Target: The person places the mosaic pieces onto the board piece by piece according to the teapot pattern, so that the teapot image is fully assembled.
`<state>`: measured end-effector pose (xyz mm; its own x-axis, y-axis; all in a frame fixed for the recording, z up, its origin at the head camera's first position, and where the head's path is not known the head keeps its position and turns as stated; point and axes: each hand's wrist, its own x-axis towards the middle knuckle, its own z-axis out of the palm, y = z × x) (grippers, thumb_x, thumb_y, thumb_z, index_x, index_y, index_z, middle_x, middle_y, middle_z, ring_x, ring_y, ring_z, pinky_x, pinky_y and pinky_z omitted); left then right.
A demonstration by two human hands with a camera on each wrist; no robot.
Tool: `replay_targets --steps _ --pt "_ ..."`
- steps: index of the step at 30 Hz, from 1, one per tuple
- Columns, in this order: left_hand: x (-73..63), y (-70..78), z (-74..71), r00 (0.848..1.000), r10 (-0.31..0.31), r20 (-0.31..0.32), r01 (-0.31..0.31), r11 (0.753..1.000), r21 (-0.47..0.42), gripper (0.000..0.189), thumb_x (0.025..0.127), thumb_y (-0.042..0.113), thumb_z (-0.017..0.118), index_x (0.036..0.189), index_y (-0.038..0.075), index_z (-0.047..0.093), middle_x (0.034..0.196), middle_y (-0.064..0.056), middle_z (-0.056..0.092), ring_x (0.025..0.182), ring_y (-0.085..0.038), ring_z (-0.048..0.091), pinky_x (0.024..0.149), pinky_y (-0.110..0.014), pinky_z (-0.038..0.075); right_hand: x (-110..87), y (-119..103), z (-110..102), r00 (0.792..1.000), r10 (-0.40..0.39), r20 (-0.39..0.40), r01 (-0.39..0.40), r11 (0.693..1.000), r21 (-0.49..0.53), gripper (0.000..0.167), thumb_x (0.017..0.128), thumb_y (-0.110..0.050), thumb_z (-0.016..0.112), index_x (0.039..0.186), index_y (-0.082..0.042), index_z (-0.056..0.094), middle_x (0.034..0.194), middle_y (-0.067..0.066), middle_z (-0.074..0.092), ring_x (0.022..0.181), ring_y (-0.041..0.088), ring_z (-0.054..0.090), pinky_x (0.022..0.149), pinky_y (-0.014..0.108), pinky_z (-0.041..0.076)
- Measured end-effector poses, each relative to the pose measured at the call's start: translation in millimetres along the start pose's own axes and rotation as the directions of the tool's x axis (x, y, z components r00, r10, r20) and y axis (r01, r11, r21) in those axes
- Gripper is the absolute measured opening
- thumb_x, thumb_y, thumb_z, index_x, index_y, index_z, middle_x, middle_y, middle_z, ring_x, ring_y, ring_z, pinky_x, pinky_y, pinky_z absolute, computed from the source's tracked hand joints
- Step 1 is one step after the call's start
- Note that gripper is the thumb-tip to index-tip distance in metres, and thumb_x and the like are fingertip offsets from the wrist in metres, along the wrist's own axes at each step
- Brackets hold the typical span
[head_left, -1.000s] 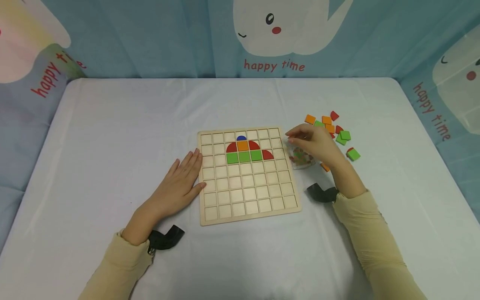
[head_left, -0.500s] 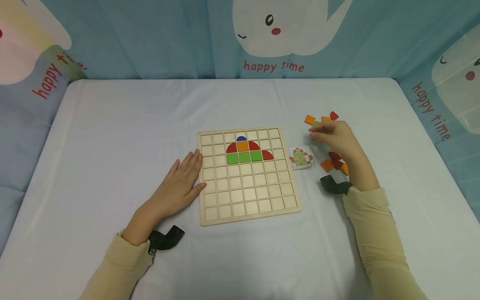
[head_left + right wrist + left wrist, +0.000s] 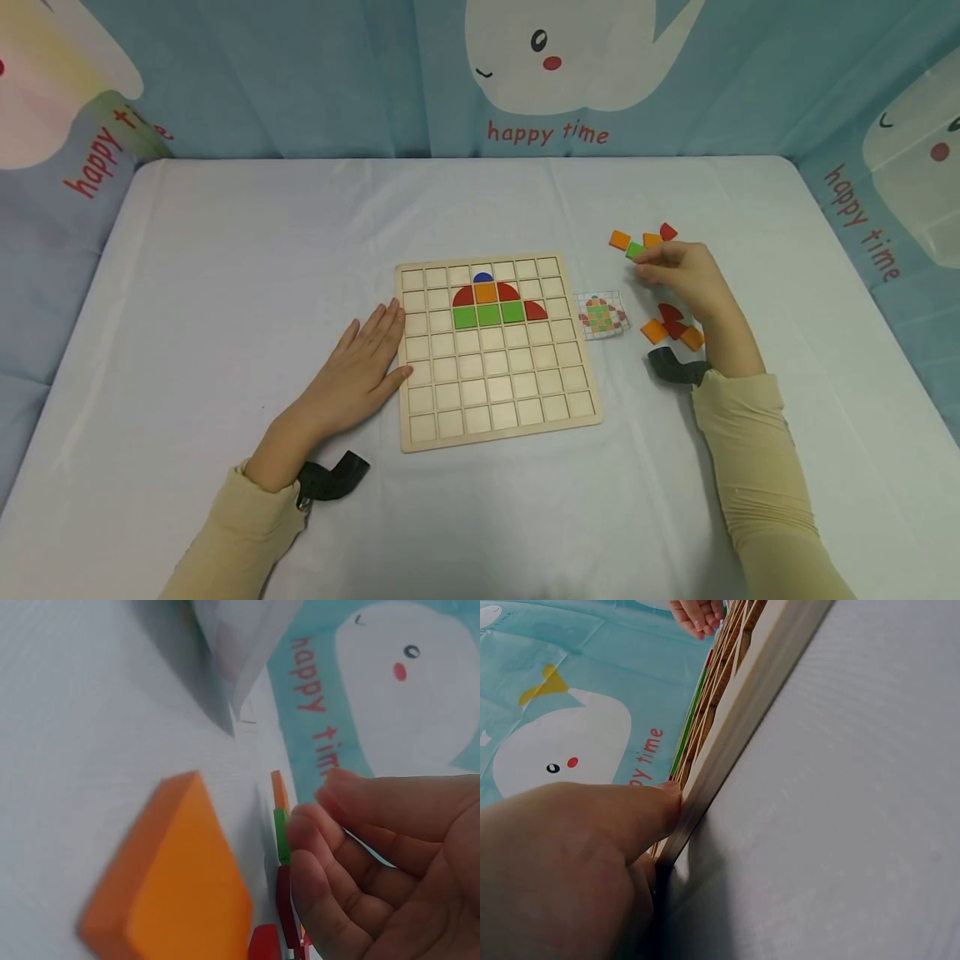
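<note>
My left hand (image 3: 352, 371) lies flat with straight fingers at the left edge of the wooden grid board (image 3: 495, 364); in the left wrist view its thumb (image 3: 656, 810) touches the board's side. Set in the upper cells are a blue semicircle (image 3: 483, 276), an orange square (image 3: 486, 292), red quarter-circles (image 3: 536, 310) and green squares (image 3: 489, 313). My right hand (image 3: 693, 279) hovers above loose tiles, fingers loosely bent, with nothing visible between thumb and fingers. Its fingertips are close to a green tile (image 3: 634, 251). The hand hides part of the tile pile.
A small pattern card (image 3: 602, 316) with a raised edge lies just right of the board. Loose orange tiles (image 3: 654, 332) and red quarter-circles (image 3: 671, 313) lie near the right wrist. Another orange tile (image 3: 619, 240) is farther back. A printed curtain (image 3: 300, 83) stands behind the table.
My right hand has moved right, from above the card beside the board to over the loose tiles, uncovering the card. The left hand and the board stay put.
</note>
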<state>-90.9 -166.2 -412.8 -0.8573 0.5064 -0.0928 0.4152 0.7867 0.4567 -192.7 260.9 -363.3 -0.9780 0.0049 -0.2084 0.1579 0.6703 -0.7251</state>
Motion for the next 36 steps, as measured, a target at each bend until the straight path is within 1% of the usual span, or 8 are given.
replay_targets --steps 4,8,16,19,21,24,32,36 --pt "-1.0 -0.2 -0.6 1.0 0.003 -0.005 -0.003 1.0 0.0 0.071 0.1 0.031 0.044 0.149 -0.003 0.006 0.157 -0.015 0.001 0.144 -0.027 -0.004 0.113 -0.048 -0.003 1.9 -2.1 -2.2 1.0 0.0 -0.025 -0.001 1.0 -0.011 0.032 0.091 -0.021 0.065 0.111 0.003 0.064 0.093 -0.001 0.066 0.077 0.01 0.06 0.072 0.023 0.046" --pt "-1.9 -0.4 -0.6 1.0 -0.001 -0.003 0.001 1.0 0.003 0.071 0.1 0.031 0.044 0.149 -0.004 0.007 0.157 -0.016 0.002 0.144 -0.028 -0.003 0.113 -0.048 -0.002 9.8 -6.7 -7.1 0.999 -0.022 -0.03 0.021 1.0 -0.014 0.033 0.091 -0.021 0.065 0.112 0.004 0.063 0.087 -0.007 0.066 0.077 0.01 0.059 0.071 0.023 0.045" --pt "-2.2 0.2 0.9 1.0 0.012 -0.011 -0.012 1.0 -0.011 0.07 0.1 0.03 0.043 0.149 -0.005 0.008 0.156 -0.017 0.003 0.144 -0.03 -0.002 0.113 -0.05 -0.001 37.1 -7.6 -13.9 1.0 -0.026 0.013 0.026 0.999 -0.036 0.031 0.09 -0.018 0.065 0.112 0.004 0.063 0.082 -0.002 0.066 0.058 0.014 0.05 0.053 0.027 0.043" --pt "-2.4 0.6 0.5 1.0 0.016 -0.017 -0.016 1.0 -0.003 0.069 0.1 0.03 0.043 0.149 -0.005 0.008 0.156 -0.017 0.004 0.144 -0.03 -0.001 0.113 -0.05 0.0 44.2 -6.7 -12.5 0.999 -0.041 0.023 0.043 0.995 -0.09 0.031 0.089 -0.017 0.066 0.112 0.004 0.064 0.09 0.006 0.068 0.067 0.015 0.053 0.058 0.025 0.043" --pt "-2.9 1.0 -0.8 1.0 0.012 -0.016 -0.012 1.0 0.005 0.07 0.1 0.031 0.043 0.149 -0.005 0.008 0.157 -0.016 0.004 0.144 -0.03 -0.001 0.113 -0.05 0.0 47.6 -7.9 -10.7 0.998 -0.06 0.03 0.064 0.988 -0.144 0.032 0.089 -0.018 0.067 0.112 0.003 0.065 0.1 0.013 0.068 0.081 0.017 0.057 0.066 0.024 0.044" --pt "-3.0 1.1 -1.7 1.0 0.003 -0.002 -0.003 1.0 0.01 0.07 0.1 0.031 0.043 0.149 -0.004 0.007 0.157 -0.016 0.002 0.144 -0.029 -0.003 0.113 -0.049 -0.001 50.9 -9.5 -6.5 0.996 -0.079 0.041 0.086 0.975 -0.207 0.032 0.088 -0.017 0.068 0.113 0.003 0.065 0.109 0.022 0.064 0.095 0.025 0.056 0.075 0.029 0.043" --pt "-2.5 0.3 -1.3 1.0 -0.005 0.008 0.005 1.0 0.018 0.071 0.1 0.033 0.042 0.149 -0.003 0.006 0.157 -0.014 0.0 0.144 -0.027 -0.004 0.113 -0.048 -0.002 53.3 -11.5 1.0 0.994 -0.096 0.049 0.105 0.961 -0.257 0.03 0.085 -0.011 0.07 0.109 0.005 0.063 0.106 0.024 0.062 0.095 0.032 0.055 0.081 0.041 0.042" --pt "-2.3 0.4 -1.0 1.0 0.002 -0.003 -0.002 1.0 0.014 0.07 0.101 0.032 0.042 0.149 -0.004 0.006 0.157 -0.015 0.002 0.144 -0.028 -0.003 0.113 -0.049 -0.002 52.6 -10.4 2.7 0.993 -0.114 0.043 0.121 0.961 -0.248 0.027 0.083 -0.007 0.071 0.105 0.004 0.061 0.104 0.024 0.062 0.093 0.032 0.055 0.081 0.041 0.042"
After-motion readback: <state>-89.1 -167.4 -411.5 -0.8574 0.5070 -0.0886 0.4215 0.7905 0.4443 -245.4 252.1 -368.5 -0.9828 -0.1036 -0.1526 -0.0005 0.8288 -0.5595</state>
